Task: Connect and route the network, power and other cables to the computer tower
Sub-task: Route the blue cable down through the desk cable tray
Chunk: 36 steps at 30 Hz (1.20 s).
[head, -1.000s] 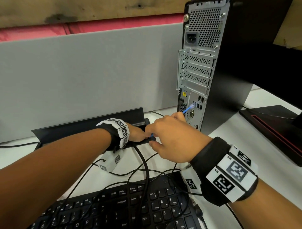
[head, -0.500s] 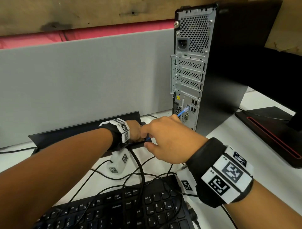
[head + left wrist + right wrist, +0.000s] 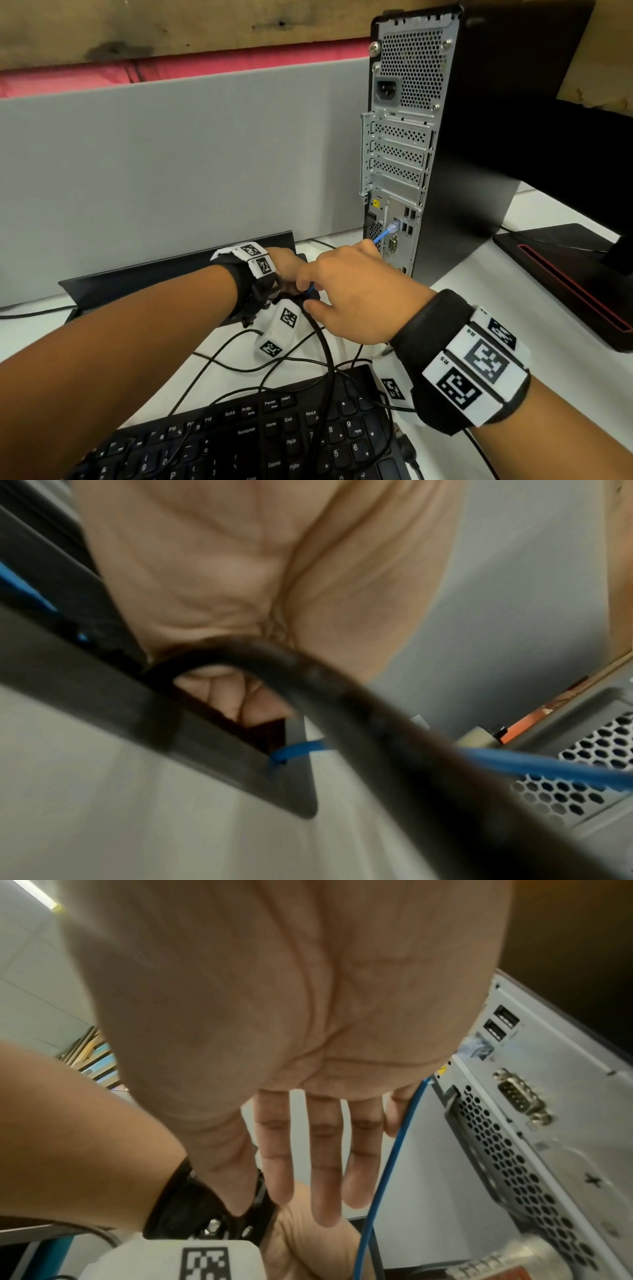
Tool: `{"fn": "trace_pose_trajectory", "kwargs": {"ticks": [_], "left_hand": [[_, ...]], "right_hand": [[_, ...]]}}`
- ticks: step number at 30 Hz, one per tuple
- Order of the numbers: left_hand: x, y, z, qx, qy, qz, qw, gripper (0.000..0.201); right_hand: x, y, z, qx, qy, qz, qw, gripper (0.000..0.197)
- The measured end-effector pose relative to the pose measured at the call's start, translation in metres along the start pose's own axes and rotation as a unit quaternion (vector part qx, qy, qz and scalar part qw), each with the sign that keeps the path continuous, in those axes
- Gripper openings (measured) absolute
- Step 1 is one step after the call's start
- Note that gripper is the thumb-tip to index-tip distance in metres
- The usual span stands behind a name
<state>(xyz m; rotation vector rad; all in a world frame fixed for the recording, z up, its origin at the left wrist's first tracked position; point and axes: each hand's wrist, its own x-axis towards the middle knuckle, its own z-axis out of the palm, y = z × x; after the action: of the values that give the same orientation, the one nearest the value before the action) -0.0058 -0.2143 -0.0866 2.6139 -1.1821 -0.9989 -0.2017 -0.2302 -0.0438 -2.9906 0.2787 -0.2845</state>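
The black computer tower (image 3: pixel 404 154) stands with its rear panel towards me. A blue network cable (image 3: pixel 383 236) is plugged into a port low on that panel and runs down under my right hand (image 3: pixel 346 294) to the end of a black cable tray (image 3: pixel 154 277). In the right wrist view my right hand's fingers (image 3: pixel 325 1164) are straight and spread, and the blue cable (image 3: pixel 387 1164) passes along them. My left hand (image 3: pixel 289 267) is at the tray's end slot, fingers curled round a thick black cable (image 3: pixel 342 702). The blue cable (image 3: pixel 548 769) passes through that slot.
A black keyboard (image 3: pixel 257 438) lies near me with thin black cables looped over it and a loose USB plug (image 3: pixel 406 445) beside it. A grey partition (image 3: pixel 171 171) backs the desk. A black monitor stand (image 3: pixel 565 274) sits right of the tower. The tower's power socket (image 3: pixel 387 90) holds no plug.
Both hands have stayed together at the tray's end. My head has shifted, so the tower sits further left in view.
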Motion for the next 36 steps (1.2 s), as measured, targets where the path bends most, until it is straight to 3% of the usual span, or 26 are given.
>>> {"fn": "trace_pose_trajectory", "kwargs": {"ticks": [6, 13, 20, 27, 28, 31, 36], "left_hand": [[0.006, -0.005, 0.007, -0.193, -0.007, 0.009, 0.981, 0.032], [0.015, -0.004, 0.008, -0.269, -0.010, -0.019, 0.963, 0.030], [0.006, -0.001, 0.004, -0.339, -0.051, -0.082, 0.936, 0.063], [0.024, -0.001, 0.006, -0.377, -0.038, -0.083, 0.922, 0.072], [0.022, 0.002, 0.006, -0.374, -0.041, -0.076, 0.923, 0.070], [0.016, 0.007, 0.007, -0.389, -0.016, -0.024, 0.921, 0.039], [0.005, 0.005, 0.005, -0.386, -0.011, 0.004, 0.922, 0.034]], "right_hand": [[0.000, 0.001, 0.001, 0.002, 0.005, -0.001, 1.000, 0.018], [0.000, 0.000, 0.003, 0.006, 0.005, 0.002, 1.000, 0.014], [0.000, 0.000, 0.001, -0.004, 0.009, 0.000, 1.000, 0.016], [-0.002, -0.003, 0.001, -0.008, 0.009, 0.001, 1.000, 0.016], [-0.002, -0.003, 0.001, -0.008, 0.013, 0.002, 1.000, 0.015], [-0.002, -0.004, 0.000, -0.020, 0.024, 0.010, 0.999, 0.016], [-0.002, -0.005, -0.002, -0.036, 0.026, 0.030, 0.999, 0.019]]}}
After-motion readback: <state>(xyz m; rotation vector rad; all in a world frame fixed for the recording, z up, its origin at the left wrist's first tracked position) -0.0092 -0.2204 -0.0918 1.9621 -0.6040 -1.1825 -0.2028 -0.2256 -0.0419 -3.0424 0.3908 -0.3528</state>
